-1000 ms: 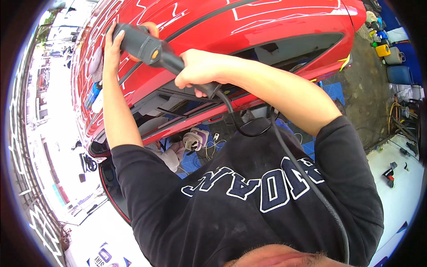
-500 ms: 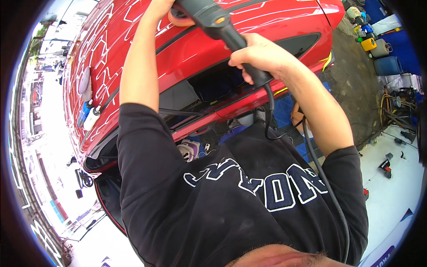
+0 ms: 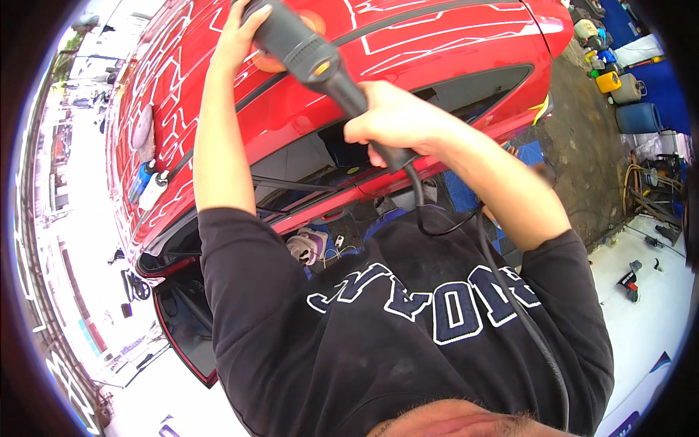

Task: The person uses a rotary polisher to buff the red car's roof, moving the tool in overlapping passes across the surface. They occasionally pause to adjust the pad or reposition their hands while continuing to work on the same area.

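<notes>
A black corded polisher (image 3: pixel 297 48) with an orange pad (image 3: pixel 269 63) is held over the red car roof (image 3: pixel 437 44), near the left of centre. The pad appears to rest against the paint, though the polisher's head partly hides it. My left hand (image 3: pixel 237 38) grips the front end, thumb over the top, its other fingers partly out of sight. Around the rear handle, my right hand (image 3: pixel 397 120) is closed. The black cord (image 3: pixel 418 191) drops from the handle, loops by my chest and passes up over my right shoulder.
Blue and white bottles (image 3: pixel 153 191) and a grey fluffy pad (image 3: pixel 143 131) lie on the car at left. An open car door (image 3: pixel 186 320) stands lower left. Another person's arm shows beside my right forearm. Coloured jugs (image 3: pixel 625 87) line the far right floor.
The polisher has shifted left and slightly down in view, both hands moving with it. More of the orange pad shows beyond its head. The other person near my right forearm has moved.
</notes>
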Tool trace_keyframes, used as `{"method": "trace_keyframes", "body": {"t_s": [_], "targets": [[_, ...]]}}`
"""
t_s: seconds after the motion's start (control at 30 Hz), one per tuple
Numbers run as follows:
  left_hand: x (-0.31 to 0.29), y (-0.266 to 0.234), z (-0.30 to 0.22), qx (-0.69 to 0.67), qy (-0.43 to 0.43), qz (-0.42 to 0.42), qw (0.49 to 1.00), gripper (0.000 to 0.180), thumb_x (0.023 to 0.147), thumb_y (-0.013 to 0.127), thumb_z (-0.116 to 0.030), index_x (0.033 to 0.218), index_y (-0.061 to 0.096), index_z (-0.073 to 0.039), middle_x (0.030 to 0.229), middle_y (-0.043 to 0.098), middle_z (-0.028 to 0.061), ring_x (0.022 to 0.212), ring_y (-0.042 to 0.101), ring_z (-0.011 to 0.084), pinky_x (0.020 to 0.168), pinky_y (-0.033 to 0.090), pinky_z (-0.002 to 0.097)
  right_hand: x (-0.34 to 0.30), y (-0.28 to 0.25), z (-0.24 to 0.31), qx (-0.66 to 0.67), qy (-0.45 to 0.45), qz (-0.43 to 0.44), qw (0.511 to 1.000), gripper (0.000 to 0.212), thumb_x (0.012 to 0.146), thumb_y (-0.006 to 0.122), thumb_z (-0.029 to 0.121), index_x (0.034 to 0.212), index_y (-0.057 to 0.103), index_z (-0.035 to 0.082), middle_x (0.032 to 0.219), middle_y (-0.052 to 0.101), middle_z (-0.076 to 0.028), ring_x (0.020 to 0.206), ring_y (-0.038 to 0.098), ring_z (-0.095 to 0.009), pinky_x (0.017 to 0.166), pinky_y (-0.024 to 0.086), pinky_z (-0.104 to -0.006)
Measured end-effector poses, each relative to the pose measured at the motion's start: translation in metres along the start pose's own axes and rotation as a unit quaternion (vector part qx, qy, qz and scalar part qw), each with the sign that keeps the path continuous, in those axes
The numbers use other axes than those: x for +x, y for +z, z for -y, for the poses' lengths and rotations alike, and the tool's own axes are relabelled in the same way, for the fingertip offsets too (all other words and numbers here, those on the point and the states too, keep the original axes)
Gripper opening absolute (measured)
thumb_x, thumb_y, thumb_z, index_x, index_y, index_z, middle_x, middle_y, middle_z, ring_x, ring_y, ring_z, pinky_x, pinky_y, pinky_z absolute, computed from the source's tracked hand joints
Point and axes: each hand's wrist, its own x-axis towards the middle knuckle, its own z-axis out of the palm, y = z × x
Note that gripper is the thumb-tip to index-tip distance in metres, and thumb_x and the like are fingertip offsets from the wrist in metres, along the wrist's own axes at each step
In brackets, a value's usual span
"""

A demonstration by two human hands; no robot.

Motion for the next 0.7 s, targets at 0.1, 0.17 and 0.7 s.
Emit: {"method": "trace_keyframes", "body": {"t_s": [0.1,0.17,0.7], "targets": [[-0.042,-0.025,-0.014,0.031,-0.019,-0.058,0.998,0.072,0.096,0.067,-0.045,0.157,0.049,-0.013,0.151,0.051,0.0148,0.137,0.051,0.0275,0.116,0.04,0.0394,0.031,0.024,-0.008,-0.018,-0.012,0.044,0.999,0.038,0.082,0.067,0.005,0.113,0.05,-0.007,0.076,0.06,-0.01,0.049,0.063,-0.017,0.042,0.051,-0.0342],[-0.069,-0.057,-0.005,0.043,-0.031,-0.084,0.995,0.073,0.095,0.068,-0.043,0.156,0.049,-0.009,0.149,0.053,0.0171,0.137,0.052,0.0278,0.117,0.038,0.038,0.05,0.046,-0.012,-0.025,-0.02,0.078,0.996,0.039,0.08,0.067,0.005,0.113,0.05,-0.008,0.075,0.06,-0.01,0.049,0.063,-0.018,0.043,0.052,-0.0339],[-0.106,-0.083,-0.009,0.066,-0.066,-0.127,0.988,0.074,0.096,0.065,-0.046,0.157,0.047,-0.008,0.147,0.054,0.0188,0.137,0.052,0.0287,0.118,0.037,0.0398,0.065,0.071,-0.007,-0.041,-0.036,0.119,0.991,0.023,0.079,0.067,0.005,0.095,0.054,-0.005,0.068,0.057,-0.009,0.05,0.063,-0.018,0.043,0.051,-0.0345]]}}
